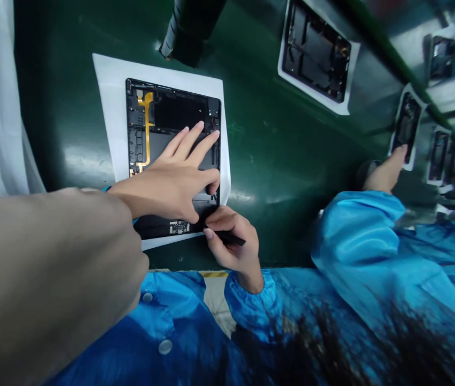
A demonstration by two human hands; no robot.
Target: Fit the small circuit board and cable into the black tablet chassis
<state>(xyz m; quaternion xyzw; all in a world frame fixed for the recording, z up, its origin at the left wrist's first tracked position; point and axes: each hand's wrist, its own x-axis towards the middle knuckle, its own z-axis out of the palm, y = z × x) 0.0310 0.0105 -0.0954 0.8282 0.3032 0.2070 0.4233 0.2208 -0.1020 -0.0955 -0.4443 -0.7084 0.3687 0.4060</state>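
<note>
An opened tablet [159, 110] lies on a white sheet [109, 102], with black inner parts and an orange ribbon cable [147, 134] showing. My left hand [171, 174] rests palm down across its middle, fingers spread, hiding part of the inside. At the tablet's lower right corner, my right hand [235, 238] is closed on a slim black stick-like tool [231, 237]. The tool's tip is hidden by the fingers, so I cannot tell whether it touches the tablet. A small board [180, 228] shows near the bottom edge.
A large blurred bare forearm or fist [50, 268] fills the near left; whose, I cannot tell. Above the sheet stands a black post-like object [191, 32]. Another opened tablet [318, 51] lies further right on the green table [268, 145]. A co-worker's hand [386, 169] touches a device there.
</note>
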